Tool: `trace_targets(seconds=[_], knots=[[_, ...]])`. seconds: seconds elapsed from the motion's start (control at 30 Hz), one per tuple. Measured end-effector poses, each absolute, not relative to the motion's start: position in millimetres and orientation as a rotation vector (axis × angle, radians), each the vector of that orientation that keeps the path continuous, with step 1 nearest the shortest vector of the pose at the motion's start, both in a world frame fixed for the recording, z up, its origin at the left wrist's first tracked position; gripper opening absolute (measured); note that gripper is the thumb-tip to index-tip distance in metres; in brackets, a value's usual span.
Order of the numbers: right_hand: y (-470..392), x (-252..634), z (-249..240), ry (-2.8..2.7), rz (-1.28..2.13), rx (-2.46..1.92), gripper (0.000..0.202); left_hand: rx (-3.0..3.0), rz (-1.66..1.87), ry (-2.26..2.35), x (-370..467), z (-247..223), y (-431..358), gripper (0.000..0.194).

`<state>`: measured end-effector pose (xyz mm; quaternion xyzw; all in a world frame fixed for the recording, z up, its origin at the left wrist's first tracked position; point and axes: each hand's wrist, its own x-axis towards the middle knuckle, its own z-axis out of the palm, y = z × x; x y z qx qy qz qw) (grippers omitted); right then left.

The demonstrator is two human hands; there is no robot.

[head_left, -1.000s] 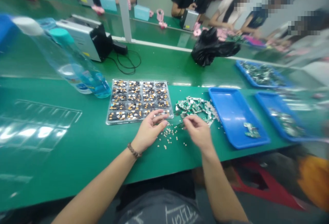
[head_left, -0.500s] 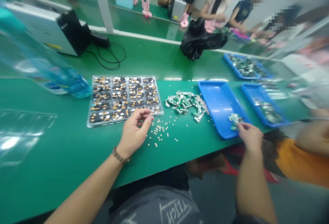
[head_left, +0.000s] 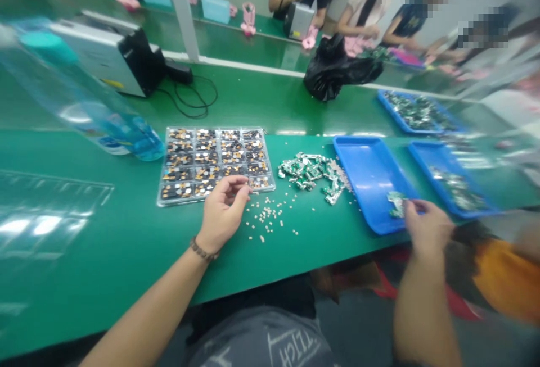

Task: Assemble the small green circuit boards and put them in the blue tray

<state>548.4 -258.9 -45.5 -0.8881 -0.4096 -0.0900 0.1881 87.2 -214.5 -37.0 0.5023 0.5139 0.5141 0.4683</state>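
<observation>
My left hand point(head_left: 223, 207) hovers at the front edge of a clear compartment tray point(head_left: 162, 195) filled with small black, orange and silver parts. Its thumb and forefinger are pinched; anything between them is too small to make out. Small pale pieces point(head_left: 268, 215) lie scattered just right of it. My right hand point(head_left: 428, 223) is at the right front rim of a blue tray point(head_left: 365, 173), fingers closed beside green circuit pieces point(head_left: 396, 204) in that tray; whether it grips one is unclear. A pile of green and silver boards point(head_left: 310, 170) lies between the two trays.
Two more blue trays, one near point(head_left: 426, 167) and one farther back point(head_left: 394, 117), hold boards at the right. A black plastic bag point(head_left: 327, 72), a teal-capped bottle point(head_left: 101, 108) and a grey device with cable point(head_left: 105, 58) stand behind. People sit across the bench and at the right.
The whole view has shifted, so the table's objects appear slightly farther right. My left hand stays pinched by the compartment tray. My right hand remains at the blue tray's front rim, its back turned more upward.
</observation>
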Motion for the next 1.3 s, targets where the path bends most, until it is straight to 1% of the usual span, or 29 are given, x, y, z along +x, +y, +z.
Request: trace_targets(seconds=[0.07,0.1,0.2,0.27,0.33,0.4,0.47,0.63,0.73,0.77,0.9,0.97,1.07,1.17,1.23,1.3], knots=[[-251.3,501.1,-35.6,-1.248,-0.210,-2.281,0.031,1.127,1.367,1.250,82.8,-36.0,-210.4,0.022],[-246.7,470.9,-32.1,-1.360,-0.134,-2.139,0.029,1.063,1.425,1.244,80.4,-36.2,-207.9,0.021],[-230.0,375.4,-30.2,-1.801,0.282,-1.677,0.022,0.900,1.555,1.221,73.7,-39.1,-200.4,0.019],[-215.4,329.2,-35.4,-1.998,0.396,-1.527,0.020,0.849,1.600,1.204,70.5,-42.1,-196.2,0.017],[-198.2,307.9,-43.2,-2.046,0.281,-1.558,0.020,0.825,1.626,1.197,68.5,-45.0,-193.4,0.017],[-180.2,307.4,-50.3,-1.999,0.086,-1.672,0.020,0.800,1.633,1.185,68.0,-47.2,-192.4,0.017],[-163.9,315.6,-54.4,-2.008,-0.033,-1.733,0.022,0.790,1.615,1.164,68.9,-48.4,-193.5,0.018],[-138.3,317.9,-54.4,-2.221,-0.095,-1.720,0.031,0.892,1.524,1.179,74.8,-48.4,-200.9,0.017],[-133.8,308.2,-48.3,-2.250,-0.093,-1.731,0.022,0.954,1.481,1.188,76.6,-48.7,-203.5,0.015],[-134.3,306.2,-44.2,-2.237,-0.094,-1.721,0.018,0.962,1.471,1.191,76.7,-48.9,-203.7,0.015],[-144.3,307.5,-19.3,-1.956,-0.066,-1.560,0.021,0.975,1.372,1.163,76.7,-47.7,-204.6,0.019],[-152.9,308.2,-8.4,-1.685,0.133,-1.458,0.021,0.964,1.284,1.105,77.9,-45.6,-206.2,0.023],[-169.4,298.9,-5.0,-1.274,0.701,-1.316,0.021,0.925,1.138,0.997,81.2,-42.0,-209.9,0.030],[-189.5,276.1,-15.9,-0.986,1.202,-1.215,0.025,0.890,1.052,0.907,84.3,-40.1,-212.5,0.040],[-204.1,257.8,-26.1,-0.862,1.397,-1.185,0.028,0.913,1.093,0.905,84.6,-40.4,-212.6,0.046],[-217.9,241.3,-35.6,-0.795,1.515,-1.176,0.028,0.947,1.164,0.935,83.1,-41.3,-211.7,0.042]])
